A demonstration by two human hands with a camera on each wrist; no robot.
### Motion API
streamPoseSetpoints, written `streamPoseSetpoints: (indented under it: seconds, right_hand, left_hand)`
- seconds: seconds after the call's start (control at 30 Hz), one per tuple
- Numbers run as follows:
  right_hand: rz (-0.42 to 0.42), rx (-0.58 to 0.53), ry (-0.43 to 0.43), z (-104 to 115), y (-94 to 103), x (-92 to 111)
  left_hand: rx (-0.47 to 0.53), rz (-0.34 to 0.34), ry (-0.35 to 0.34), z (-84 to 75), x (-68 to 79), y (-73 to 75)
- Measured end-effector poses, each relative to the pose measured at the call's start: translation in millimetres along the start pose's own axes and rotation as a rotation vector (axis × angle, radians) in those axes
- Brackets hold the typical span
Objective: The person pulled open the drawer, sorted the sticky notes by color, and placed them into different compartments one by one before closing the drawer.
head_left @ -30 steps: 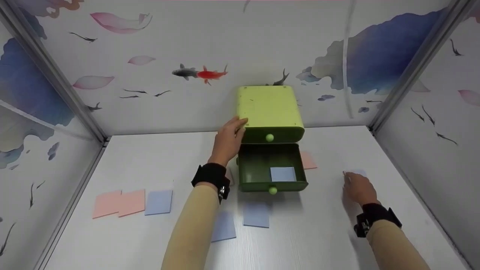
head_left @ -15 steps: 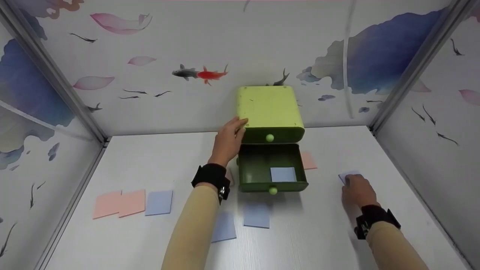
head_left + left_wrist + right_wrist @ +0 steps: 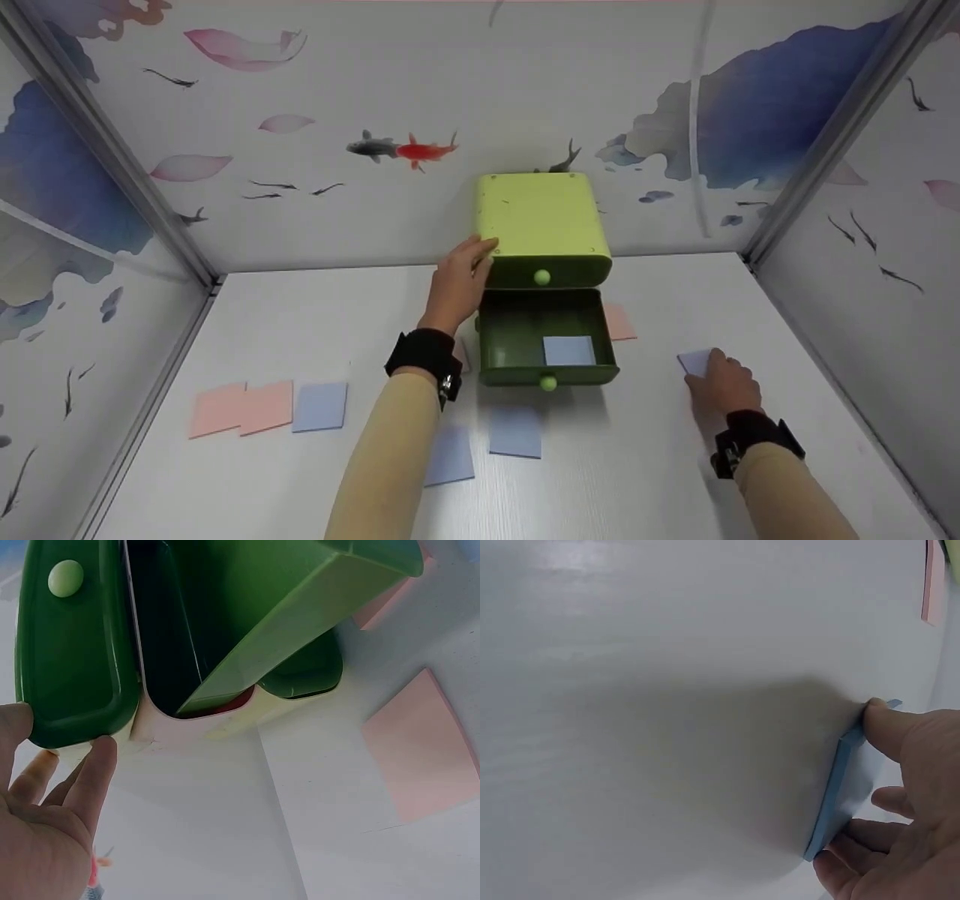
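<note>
In the head view my left hand (image 3: 456,285) rests on the near left corner of the green drawer cabinet (image 3: 541,214). Its fingers touch the top edge and side, as the left wrist view also shows. The cabinet's lower drawer (image 3: 506,337) is pulled out with a blue sticky note pad (image 3: 568,351) inside. At the right side of the table my right hand (image 3: 729,382) holds another blue sticky note pad (image 3: 829,802). The right wrist view has the thumb at one corner and fingertips at another, with the pad slightly tilted. Part of that pad is hidden behind the hand.
Left on the white table (image 3: 360,480) lie two pink pads (image 3: 266,406) and a blue pad (image 3: 320,406). Two more blue pads (image 3: 515,432) lie before the drawer. A pink pad (image 3: 619,321) shows to its right. Patterned panels (image 3: 300,217) enclose the table.
My right hand has shifted its fingers to the right along the blue pad, and more of the pad's left corner shows. The left hand and cabinet have stayed put.
</note>
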State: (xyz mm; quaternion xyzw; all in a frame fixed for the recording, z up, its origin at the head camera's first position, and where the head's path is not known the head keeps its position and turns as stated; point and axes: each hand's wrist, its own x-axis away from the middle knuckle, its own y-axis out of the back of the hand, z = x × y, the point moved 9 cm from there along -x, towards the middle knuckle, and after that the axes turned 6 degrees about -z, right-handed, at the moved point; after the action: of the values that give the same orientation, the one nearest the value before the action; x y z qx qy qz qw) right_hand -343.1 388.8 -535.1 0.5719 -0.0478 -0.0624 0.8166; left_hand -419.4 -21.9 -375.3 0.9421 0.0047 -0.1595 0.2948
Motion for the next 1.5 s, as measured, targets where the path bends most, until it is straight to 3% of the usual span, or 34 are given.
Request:
streamPoseSetpoints:
  seconds: [0.33,0.67,1.0,1.5]
  right_hand:
    - [0.161,0.001,-0.101,-4,-3.4,-4]
    - [0.179,-0.030,-0.128,3,0.7,3]
    - [0.129,-0.036,-0.050,8,1.4,0]
    - [-0.055,-0.060,-0.122,12,20.8,-7]
  left_hand:
    - [-0.011,-0.010,-0.022,0.6,0.2,1.1]
    - [-0.014,-0.010,-0.037,2.0,0.2,0.1]
    - [-0.017,-0.007,-0.027,2.3,0.2,-1.0]
    - [-0.012,-0.005,-0.034,0.0,-0.9,-1.5]
